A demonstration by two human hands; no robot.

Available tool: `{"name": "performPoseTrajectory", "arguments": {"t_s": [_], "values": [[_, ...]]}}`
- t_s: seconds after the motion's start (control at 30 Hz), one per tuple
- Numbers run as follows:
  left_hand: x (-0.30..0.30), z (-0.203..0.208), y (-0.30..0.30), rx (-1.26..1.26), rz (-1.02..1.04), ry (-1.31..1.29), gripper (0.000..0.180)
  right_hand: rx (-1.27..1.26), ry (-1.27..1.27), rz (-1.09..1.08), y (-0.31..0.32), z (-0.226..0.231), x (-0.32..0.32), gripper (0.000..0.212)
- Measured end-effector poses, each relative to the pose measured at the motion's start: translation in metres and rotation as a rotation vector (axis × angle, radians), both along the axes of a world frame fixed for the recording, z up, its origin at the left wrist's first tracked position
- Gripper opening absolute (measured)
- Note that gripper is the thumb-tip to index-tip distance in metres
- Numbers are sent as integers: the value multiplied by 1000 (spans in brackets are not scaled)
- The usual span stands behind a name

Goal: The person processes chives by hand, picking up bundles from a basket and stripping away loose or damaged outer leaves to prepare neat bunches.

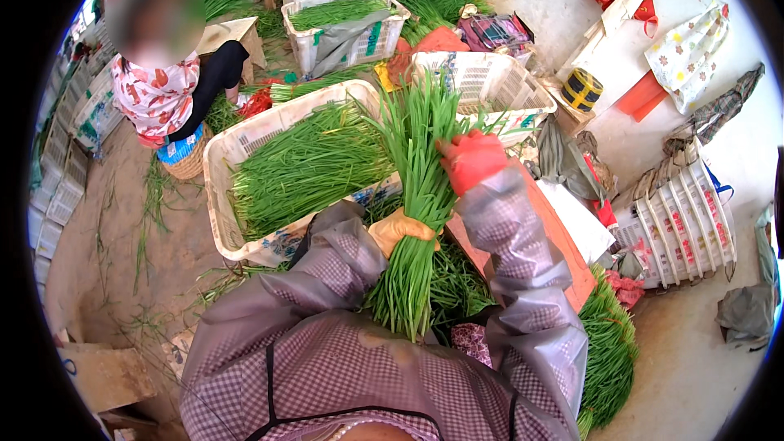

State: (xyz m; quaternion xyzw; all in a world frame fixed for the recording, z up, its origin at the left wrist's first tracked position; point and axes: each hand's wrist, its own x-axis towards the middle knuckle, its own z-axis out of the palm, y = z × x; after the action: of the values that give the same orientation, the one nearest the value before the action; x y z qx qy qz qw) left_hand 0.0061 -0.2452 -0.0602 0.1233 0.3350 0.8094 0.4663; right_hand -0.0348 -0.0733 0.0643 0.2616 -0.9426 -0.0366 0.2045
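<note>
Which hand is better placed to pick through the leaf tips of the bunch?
Right. The right hand, in a red glove, is already at the upper leaves of the green bunch. The left hand, in a yellow glove, is clamped around the bunch's middle, supporting it.

Bright, even daylight throughout, strongest on the pale concrete floor (702, 359) at right, nearly washed out near the upper right. Soft, short shadows only, tucked under the white crate (220, 196) and the bundle of green chives (416, 196). Strong fisheye bending toward the rim, with a black vignette ringing the frame. Sharp focus at centre; softer and smeared at the edges. Face of the seated person (163, 90) at upper left blurred out. Colours saturated, no motion blur.
</note>
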Motion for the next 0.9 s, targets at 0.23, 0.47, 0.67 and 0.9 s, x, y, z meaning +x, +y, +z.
{"name": "performPoseTrajectory", "arguments": {"t_s": [0.23,0.47,0.67,0.9], "values": [[3,-18,5,-4,17,-10,45,-154,104,-160,10,-5,-31,12],[2,-22,6,22,0,1,43,266,-189,134,-27,-6,-22,16],[2,-25,7,-16,-23,-27,55,-440,33,-192,12,11,-38,14],[-1,-36,9,-12,-41,-56,59,-643,-141,-90,37,18,-7,20]]}}
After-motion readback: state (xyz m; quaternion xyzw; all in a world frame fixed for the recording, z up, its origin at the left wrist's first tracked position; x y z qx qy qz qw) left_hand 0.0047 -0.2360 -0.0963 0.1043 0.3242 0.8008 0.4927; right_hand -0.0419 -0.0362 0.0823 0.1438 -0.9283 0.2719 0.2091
